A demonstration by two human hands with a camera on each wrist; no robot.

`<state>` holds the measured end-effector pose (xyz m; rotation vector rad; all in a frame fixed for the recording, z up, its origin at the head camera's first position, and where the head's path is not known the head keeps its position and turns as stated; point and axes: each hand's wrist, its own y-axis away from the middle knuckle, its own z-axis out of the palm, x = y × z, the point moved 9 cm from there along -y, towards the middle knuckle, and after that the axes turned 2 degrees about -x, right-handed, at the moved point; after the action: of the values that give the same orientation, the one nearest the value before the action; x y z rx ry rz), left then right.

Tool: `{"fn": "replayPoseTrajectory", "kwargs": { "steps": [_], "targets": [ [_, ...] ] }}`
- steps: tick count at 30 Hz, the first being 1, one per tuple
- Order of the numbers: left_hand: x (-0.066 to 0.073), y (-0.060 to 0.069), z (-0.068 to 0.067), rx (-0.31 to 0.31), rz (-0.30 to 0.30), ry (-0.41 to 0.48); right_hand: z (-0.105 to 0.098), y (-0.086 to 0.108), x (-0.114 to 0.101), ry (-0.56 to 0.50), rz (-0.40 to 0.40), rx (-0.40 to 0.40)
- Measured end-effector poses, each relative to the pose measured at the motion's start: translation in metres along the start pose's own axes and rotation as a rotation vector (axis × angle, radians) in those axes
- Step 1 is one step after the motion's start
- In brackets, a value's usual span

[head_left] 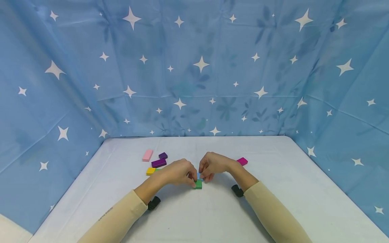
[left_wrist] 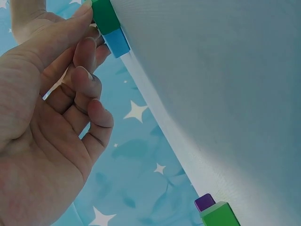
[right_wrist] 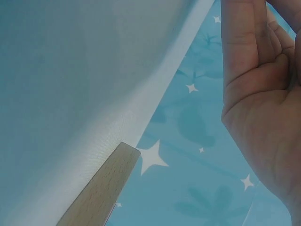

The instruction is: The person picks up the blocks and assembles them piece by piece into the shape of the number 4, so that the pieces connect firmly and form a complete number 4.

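Observation:
Near the middle of the white table, my left hand [head_left: 180, 172] pinches a green block [head_left: 198, 184] between thumb and fingertips. Touching its far side is a light blue block [head_left: 199, 176], partly hidden by fingers. My right hand [head_left: 214, 163] bends over this blue block from the right, with thumb and finger at its edge. In the left wrist view the green block [left_wrist: 106, 16] and the blue block [left_wrist: 116, 43] stand end to end. The right fingertips lie outside the right wrist view.
Left of the hands lie a pink block [head_left: 147, 155], two purple blocks [head_left: 159, 163], a yellow block [head_left: 150, 171] and another green block [left_wrist: 220, 215]. A magenta block [head_left: 242, 161] lies beyond the right forearm. A blue starry curtain [head_left: 194, 77] surrounds the table's back and sides.

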<state>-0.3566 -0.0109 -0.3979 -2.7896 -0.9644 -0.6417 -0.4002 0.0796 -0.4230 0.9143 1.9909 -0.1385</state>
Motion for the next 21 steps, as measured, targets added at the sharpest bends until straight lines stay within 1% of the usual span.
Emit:
{"fn": "replayPoseTrajectory", "kwargs": {
  "steps": [6,21],
  "targets": [
    [0.0005,-0.0004,0.0001,0.008,0.016,-0.002,0.0007,-0.0005,-0.0001,0.004,-0.016,-0.003],
    [-0.0009,0.0001,0.0006,0.007,0.002,0.025,0.0023,-0.0008,-0.0028,-0.002,-0.021,-0.010]
  ]
}}
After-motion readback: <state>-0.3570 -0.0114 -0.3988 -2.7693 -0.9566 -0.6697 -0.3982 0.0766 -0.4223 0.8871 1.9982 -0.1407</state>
